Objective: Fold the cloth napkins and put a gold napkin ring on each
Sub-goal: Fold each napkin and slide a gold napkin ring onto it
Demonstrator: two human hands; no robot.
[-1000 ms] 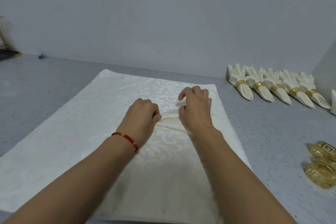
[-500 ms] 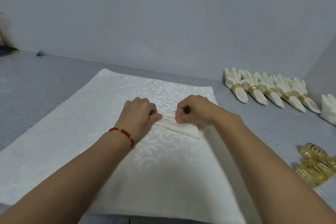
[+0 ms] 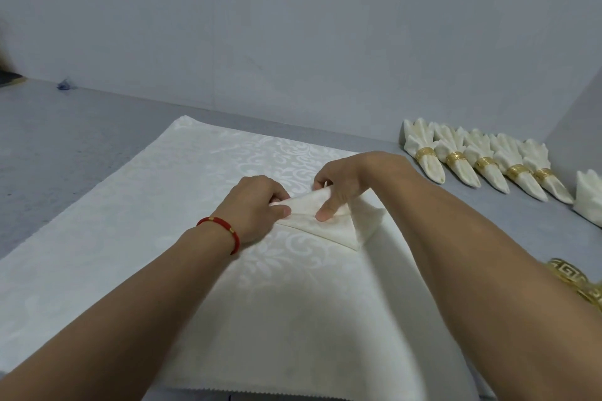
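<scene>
Two hands work the small cream damask napkin [image 3: 321, 226] at centre, atop a large cream patterned cloth [image 3: 136, 215]. Left hand [image 3: 252, 208] pinches its left corner; right hand [image 3: 345, 182] now grips and lifts the top fold, flat half a second ago. Folding continues, ring pending. Five ringed cream napkins [image 3: 482, 163] lie at 2 o'clock. Loose gold rings [image 3: 568, 273], 4 o'clock, partly hidden behind the right forearm.

Loose gold rings [image 3: 573, 280] half hidden behind right forearm; rightmost folded napkin [image 3: 589, 197] cut by edge.
</scene>
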